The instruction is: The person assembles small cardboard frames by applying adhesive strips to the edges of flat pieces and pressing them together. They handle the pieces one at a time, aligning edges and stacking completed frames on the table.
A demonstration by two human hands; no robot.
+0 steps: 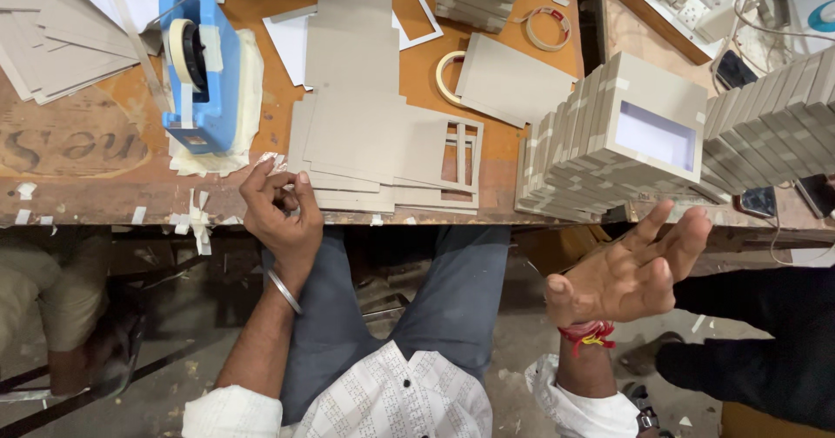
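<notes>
My left hand (280, 212) hovers at the front edge of the wooden workbench (96, 173), fingers curled with thumb and fingertips pinched together; whether a small tape piece sits between them cannot be made out. Just beyond it lies a pile of flat grey cardboard pieces (365, 142). My right hand (635, 268) is raised palm-up in front of the bench, fingers spread, holding nothing. It is nearest to a stack of assembled grey cardboard boxes (609, 138), the front one showing a white inside.
A blue tape dispenser (198, 68) stands left on the bench, with tape scraps stuck along the edge (196, 220). Tape rolls (548, 27) and more cardboard stacks (774, 116) lie behind. Another person's dark trouser leg (765, 334) is at right; someone's leg (43, 299) at left.
</notes>
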